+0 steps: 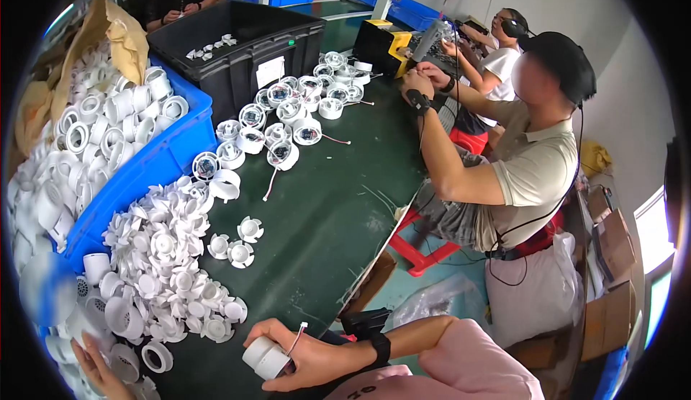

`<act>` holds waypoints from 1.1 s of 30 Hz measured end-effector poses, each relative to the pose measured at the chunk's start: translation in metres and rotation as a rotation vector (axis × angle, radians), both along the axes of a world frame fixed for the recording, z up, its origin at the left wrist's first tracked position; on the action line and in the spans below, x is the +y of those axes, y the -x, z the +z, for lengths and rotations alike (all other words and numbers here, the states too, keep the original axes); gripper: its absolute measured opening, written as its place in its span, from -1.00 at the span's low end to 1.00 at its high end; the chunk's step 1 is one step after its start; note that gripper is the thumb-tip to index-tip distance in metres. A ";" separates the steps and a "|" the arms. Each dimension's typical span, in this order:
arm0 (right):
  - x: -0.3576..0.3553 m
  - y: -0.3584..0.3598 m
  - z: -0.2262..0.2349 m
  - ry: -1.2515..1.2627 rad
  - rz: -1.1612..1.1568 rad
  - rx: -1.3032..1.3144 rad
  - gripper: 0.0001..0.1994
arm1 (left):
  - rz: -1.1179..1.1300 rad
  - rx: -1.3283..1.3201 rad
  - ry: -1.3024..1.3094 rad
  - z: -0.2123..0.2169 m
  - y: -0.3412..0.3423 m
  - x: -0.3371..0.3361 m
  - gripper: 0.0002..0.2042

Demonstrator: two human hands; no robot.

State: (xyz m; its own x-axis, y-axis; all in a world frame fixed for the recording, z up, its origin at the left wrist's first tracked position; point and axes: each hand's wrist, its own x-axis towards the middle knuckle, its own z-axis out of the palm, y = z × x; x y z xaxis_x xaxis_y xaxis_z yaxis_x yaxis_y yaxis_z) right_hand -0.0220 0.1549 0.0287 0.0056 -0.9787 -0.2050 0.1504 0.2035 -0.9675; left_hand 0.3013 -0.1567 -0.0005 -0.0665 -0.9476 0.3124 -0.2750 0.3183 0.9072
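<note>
My right hand is shut on a white round plastic housing with a thin wire and white plug sticking up from it, low over the green table. My left hand reaches in at the bottom left, fingers resting on white slotted round parts; whether it grips one is hidden. A big heap of white fan-shaped plastic pieces lies just beyond both hands.
A blue bin heaped with white rings stands at left, a black crate behind it. Several assembled white units with wires lie mid-table. A person in a beige shirt works at the right on a red stool; other people sit farther back.
</note>
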 end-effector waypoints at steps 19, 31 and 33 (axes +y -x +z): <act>-0.028 0.002 0.004 0.453 -0.283 -0.119 -0.29 | -0.742 -0.194 -0.307 0.065 0.120 0.188 -0.30; -0.022 0.001 0.007 0.641 -0.100 0.260 -0.32 | -0.786 -0.430 -0.361 0.070 0.121 0.192 -0.35; -0.021 0.004 0.008 0.562 -0.059 0.216 -0.32 | -0.747 -0.231 -0.360 0.065 0.113 0.195 -0.35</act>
State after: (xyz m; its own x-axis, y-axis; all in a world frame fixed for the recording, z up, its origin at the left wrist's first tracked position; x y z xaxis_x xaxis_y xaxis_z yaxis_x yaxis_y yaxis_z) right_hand -0.0261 0.1338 0.0369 -0.0366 -0.9350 0.3528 -0.0664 -0.3500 -0.9344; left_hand 0.1884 0.0381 0.0645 -0.7374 -0.6685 -0.0968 -0.2983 0.1937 0.9346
